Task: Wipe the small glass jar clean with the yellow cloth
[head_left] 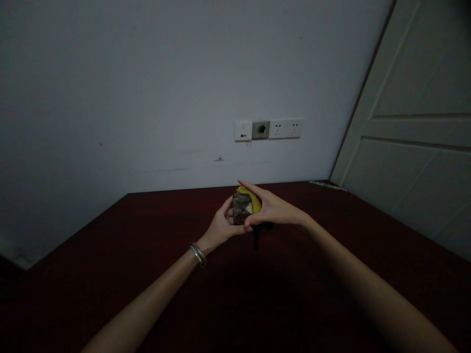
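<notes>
Pale wall (176, 88) behind, dark red counter (91, 245) below, and there, over the counter, the left hand (220, 225) has hold of a brown block (241, 210) while the right hand (275, 207) curls around the yellow thing (256, 202) behind it! Silver bracelet (198, 255) on the left wrist.

Between the fingers (250, 185), the dark block (240, 203) looks glossy, like plastic film, beside a matt yellow thing (256, 202). Nearer than the fingers, the bangle (198, 255) shines like metal; beneath them, the tabletop (176, 211) looks smooth, wood-like.
</notes>
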Available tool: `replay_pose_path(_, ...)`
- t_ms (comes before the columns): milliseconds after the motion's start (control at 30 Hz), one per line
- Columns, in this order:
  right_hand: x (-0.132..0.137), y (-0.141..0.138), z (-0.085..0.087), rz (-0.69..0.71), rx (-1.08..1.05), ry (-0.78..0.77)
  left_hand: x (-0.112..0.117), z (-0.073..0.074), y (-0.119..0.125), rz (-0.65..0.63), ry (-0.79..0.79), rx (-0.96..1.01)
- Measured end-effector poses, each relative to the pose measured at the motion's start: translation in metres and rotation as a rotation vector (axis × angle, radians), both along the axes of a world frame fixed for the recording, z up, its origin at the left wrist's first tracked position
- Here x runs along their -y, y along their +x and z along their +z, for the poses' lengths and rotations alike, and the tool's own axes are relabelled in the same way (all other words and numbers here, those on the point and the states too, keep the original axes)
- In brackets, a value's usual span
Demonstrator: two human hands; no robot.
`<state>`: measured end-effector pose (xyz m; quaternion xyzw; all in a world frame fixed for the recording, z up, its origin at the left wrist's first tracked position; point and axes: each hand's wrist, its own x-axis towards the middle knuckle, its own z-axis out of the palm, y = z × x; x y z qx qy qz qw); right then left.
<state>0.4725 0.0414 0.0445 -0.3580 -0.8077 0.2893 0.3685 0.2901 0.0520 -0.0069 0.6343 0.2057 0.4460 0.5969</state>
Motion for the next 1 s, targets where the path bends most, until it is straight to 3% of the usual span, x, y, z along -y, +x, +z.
replay_pose_path(133, -0.004, 0.005, 0.0, 0.056, -0.127, -0.103, 0.006, 0.001, 0.003, 0.007, -0.037, 0.001)
replay_pose_path(267, -0.009, 0.003, -0.003, -0.037, -0.179, -0.082, 0.011, 0.004, 0.007, 0.043, -0.063, 0.019)
replay_pose_path(633, -0.002, -0.007, 0.003, -0.139, -0.257, 0.153, 0.011, 0.005, 0.007, 0.129, -0.126, 0.011)
replay_pose_path(867, 0.007, -0.004, 0.009, 0.021, -0.197, 0.326, 0.012, 0.005, 0.007, 0.147, -0.102, -0.021)
replay_pose_path(1000, 0.009, -0.007, 0.01, 0.049, -0.206, 0.333, 0.012, 0.002, 0.007, 0.157, -0.066, -0.037)
